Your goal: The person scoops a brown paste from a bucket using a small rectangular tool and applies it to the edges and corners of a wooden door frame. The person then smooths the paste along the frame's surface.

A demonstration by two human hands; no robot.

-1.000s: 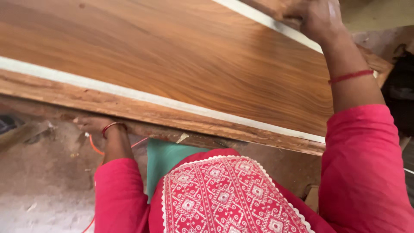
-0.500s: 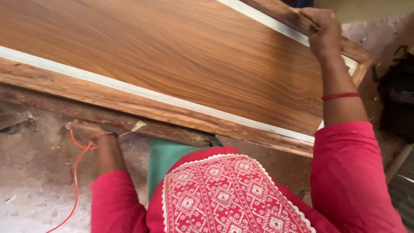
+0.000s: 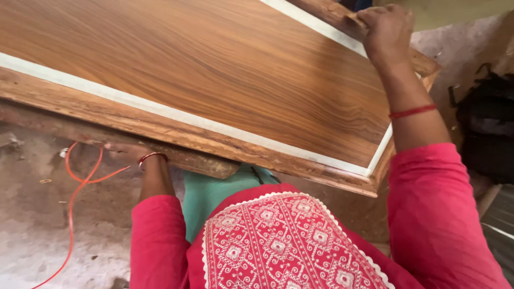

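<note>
Wooden panel (image 3: 214, 69), brown grain face with pale border strip and rough frame, fills upper frame, tilted, running 10 to 4 o'clock. Right hand (image 3: 386, 29) at 1 o'clock, fingers curled tight over panel's far edge. Left hand (image 3: 124, 152) at 8 o'clock under near edge, mostly hidden; grip cannot be told. Orange cord (image 3: 72, 192) on dusty floor (image 3: 32, 241) just beside left hand. Dark bag (image 3: 484, 128) at 3 o'clock.

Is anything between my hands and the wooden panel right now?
Nothing visible. The right hand already grips the wooden panel at its far frame edge, and the left hand sits under its near edge.
</note>
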